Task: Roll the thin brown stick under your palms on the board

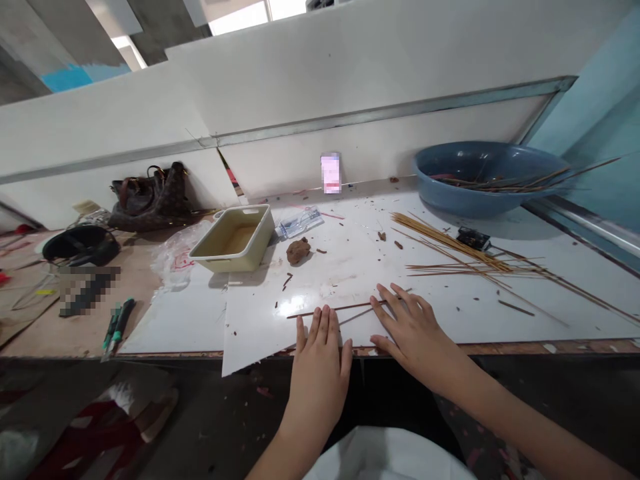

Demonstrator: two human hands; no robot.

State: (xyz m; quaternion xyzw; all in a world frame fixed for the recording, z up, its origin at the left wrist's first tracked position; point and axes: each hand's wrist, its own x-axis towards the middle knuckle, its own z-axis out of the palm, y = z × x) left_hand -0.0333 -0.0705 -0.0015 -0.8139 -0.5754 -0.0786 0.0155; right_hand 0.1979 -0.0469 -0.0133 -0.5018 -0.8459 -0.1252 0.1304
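Note:
My left hand [320,367] lies flat on a white laminated board [260,320], its fingertips at a thin brown stick [340,309]. My right hand [413,328] rests to the right, fingers spread, with the tips on or just over that stick's right end. Neither hand grips it. Farther right lies a loose bundle of thin wooden sticks [463,257]. A lump of brown clay [299,251] sits beyond my hands, with small crumbs scattered around it.
A blue plastic basin [480,175] holding sticks stands at the back right, and a cream tray [235,239] at the back left. Green-handled tools [117,325], a dark handbag [150,200] and a plastic bag [175,257] lie left of the board. A wall rises behind.

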